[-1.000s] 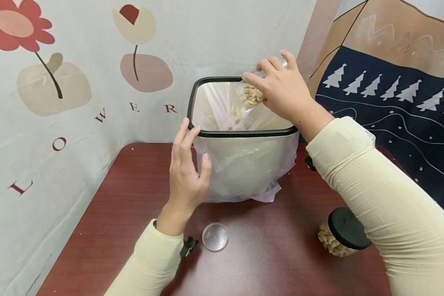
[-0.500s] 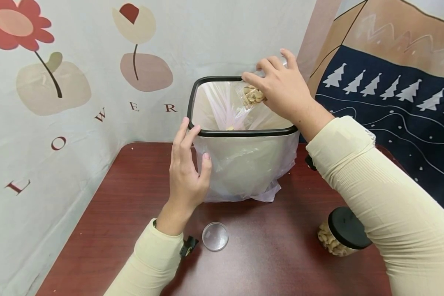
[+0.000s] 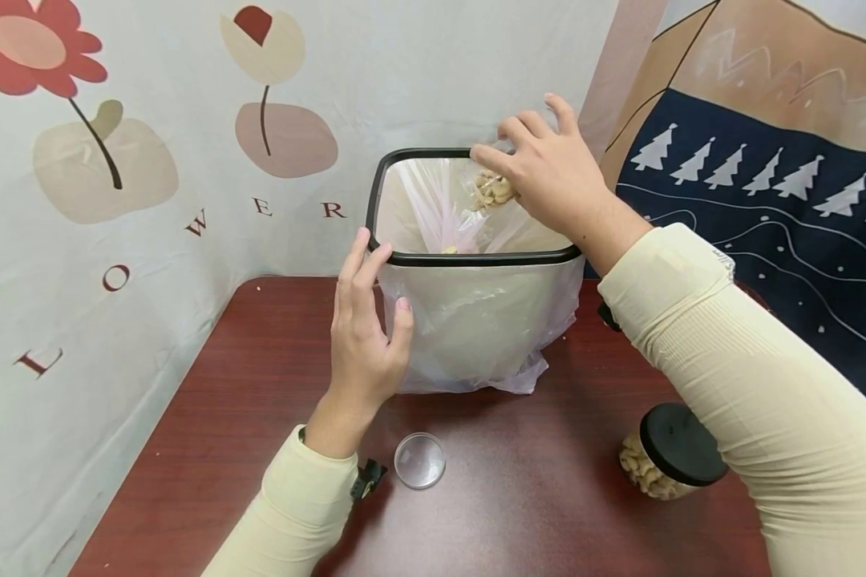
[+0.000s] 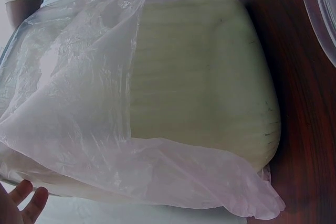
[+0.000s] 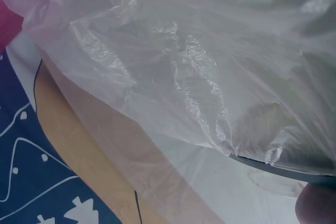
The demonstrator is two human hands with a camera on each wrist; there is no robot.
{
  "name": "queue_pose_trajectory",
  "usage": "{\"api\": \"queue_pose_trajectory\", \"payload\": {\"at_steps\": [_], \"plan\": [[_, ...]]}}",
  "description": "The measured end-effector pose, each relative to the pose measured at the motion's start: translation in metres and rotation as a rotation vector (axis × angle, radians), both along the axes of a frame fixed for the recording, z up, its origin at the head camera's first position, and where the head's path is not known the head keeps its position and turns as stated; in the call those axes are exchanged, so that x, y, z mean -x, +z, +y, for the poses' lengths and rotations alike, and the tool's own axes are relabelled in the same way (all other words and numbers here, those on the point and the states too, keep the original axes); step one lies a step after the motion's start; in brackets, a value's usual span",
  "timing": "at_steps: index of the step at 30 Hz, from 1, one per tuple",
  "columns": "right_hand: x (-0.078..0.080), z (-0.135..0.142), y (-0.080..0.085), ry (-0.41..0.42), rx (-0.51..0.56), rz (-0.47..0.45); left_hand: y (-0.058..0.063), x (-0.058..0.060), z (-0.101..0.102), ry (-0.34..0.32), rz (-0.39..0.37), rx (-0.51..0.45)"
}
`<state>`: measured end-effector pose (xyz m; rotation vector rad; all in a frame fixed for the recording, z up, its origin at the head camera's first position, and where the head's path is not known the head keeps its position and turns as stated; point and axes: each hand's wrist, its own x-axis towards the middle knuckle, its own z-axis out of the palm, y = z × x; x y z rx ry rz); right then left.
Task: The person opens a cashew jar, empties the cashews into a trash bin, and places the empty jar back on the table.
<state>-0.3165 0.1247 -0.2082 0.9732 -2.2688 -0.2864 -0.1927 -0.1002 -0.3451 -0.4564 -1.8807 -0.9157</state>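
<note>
Head: the right hand [image 3: 548, 176] curls round a jar [image 3: 487, 186] of nuts [image 3: 498, 192], tipped inside the bin [image 3: 476, 260]; a loose hold could drop it in. The left hand [image 3: 366, 328], fingers extended, touches the bin, gripping nothing; a bump might tip it.

Left wrist: that hand is mostly cut off.

Right wrist: the bag [image 5: 131, 51] obscures the jar.

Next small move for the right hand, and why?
Probably tip the clear plastic jar further with the right hand: pale, curved nuts sit inside it, it leans over the cream plastic bin, and the left hand touches the bin's black rim.
</note>
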Motion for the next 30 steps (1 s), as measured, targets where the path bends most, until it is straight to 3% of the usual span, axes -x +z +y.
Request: {"api": "queue_pose_trajectory", "payload": {"at_steps": [30], "plan": [[0.0002, -0.001, 0.0004, -0.027, -0.031, 0.011, -0.0008, 0.0011, 0.0009, -0.003, 0.008, -0.008]]}}
